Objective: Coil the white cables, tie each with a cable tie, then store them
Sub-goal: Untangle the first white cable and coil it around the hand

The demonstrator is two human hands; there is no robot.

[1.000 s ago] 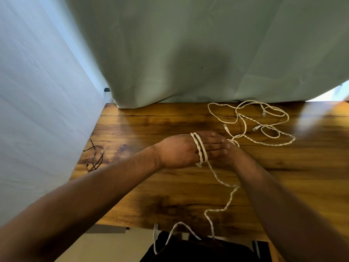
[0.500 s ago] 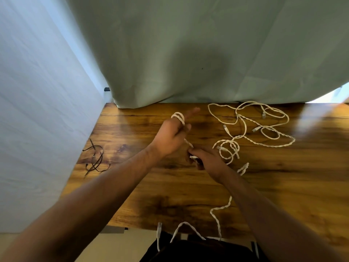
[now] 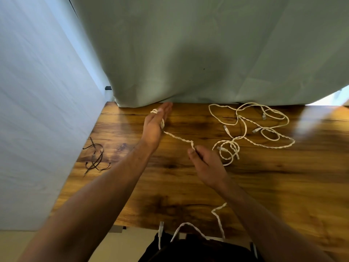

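– At the wooden table (image 3: 283, 186), what are the two hands doing?

– Left hand (image 3: 152, 129) reaches toward the far edge with fingers straight and close together; turns of a white braided cable (image 3: 177, 138) are wound round them near the tips. Right hand (image 3: 205, 165) sits nearer the person and pinches the same cable between thumb and curled fingers.

– Where does the cable run?

– From the loops on the left hand it slopes across, raised off the wood, to the right hand's pinch. It then passes out of sight under the right forearm, shows again near the front edge, and drops over that edge, where a connector (image 3: 161, 226) hangs.

– And the rest of the work?

– More loose white cables (image 3: 264, 125) lie in an untied tangle on the far right of the table. One small loop of them lies just beside the right hand. Thin black ties (image 3: 96, 159) lie in a heap at the table's left side, well apart from both hands.

– Behind it all?

– A grey-green curtain (image 3: 188, 53) hangs down to the table's far edge.
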